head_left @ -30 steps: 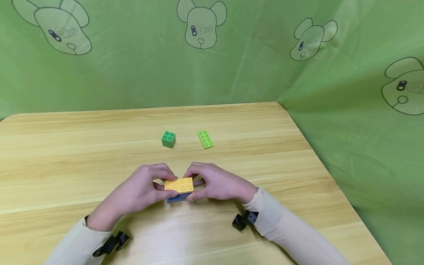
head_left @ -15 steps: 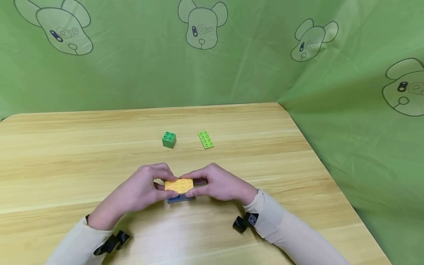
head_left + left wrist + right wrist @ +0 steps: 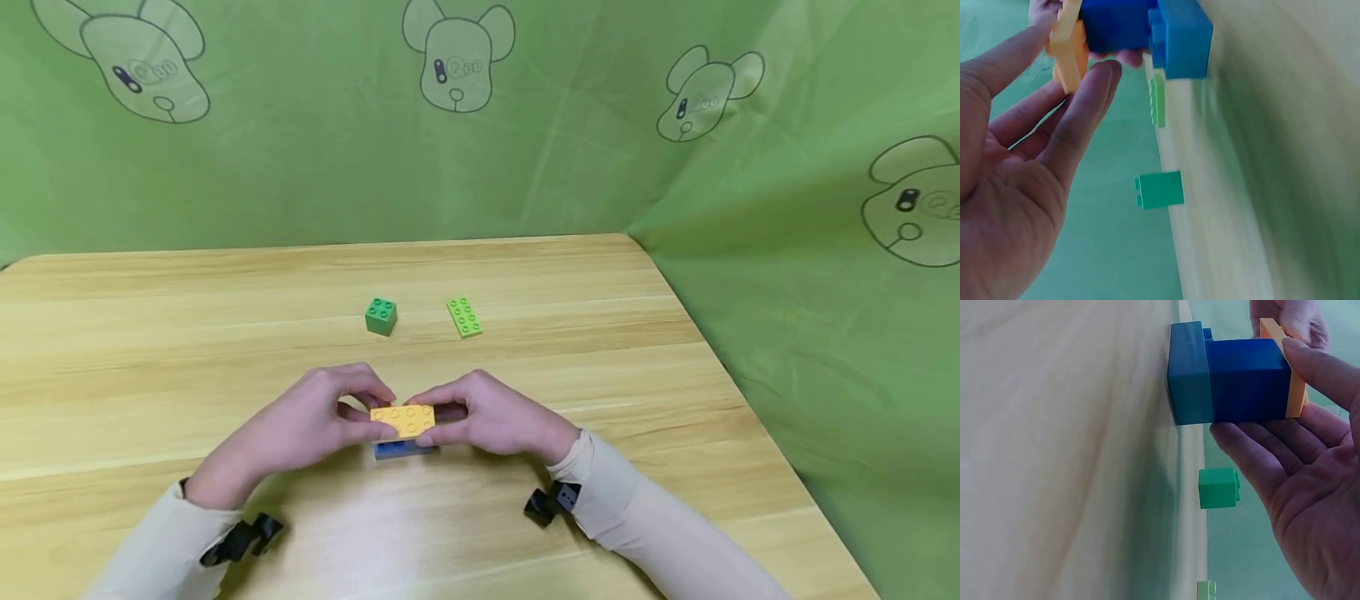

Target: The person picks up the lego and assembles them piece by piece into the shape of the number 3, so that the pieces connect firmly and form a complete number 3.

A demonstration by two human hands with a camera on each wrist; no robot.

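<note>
A flat yellow toy brick [image 3: 402,419] tops a stack of a dark blue brick [image 3: 1249,380] and a teal-blue brick [image 3: 1190,375]. From the head, the yellow piece hides most of the blue ones. My left hand [image 3: 303,425] has its thumb at the yellow brick's front edge and its fingertips behind it, in a loose pinch at the left end. At the right end my right hand [image 3: 498,417] pinches the yellow brick front to back. In the right wrist view its thumb rests near the yellow brick's edge and its fingers lie along the dark blue brick.
A green square brick [image 3: 381,317] and a flat lime-green brick [image 3: 464,317] lie farther back on the wooden table [image 3: 187,333]. A green printed cloth [image 3: 315,167] hangs behind the table and along its right side.
My left hand has shifted slightly left and its grip has loosened, uncovering more of the yellow brick's left end. Earlier, the right hand's fingertips closed in on the brick's right end. The stack stays put.
</note>
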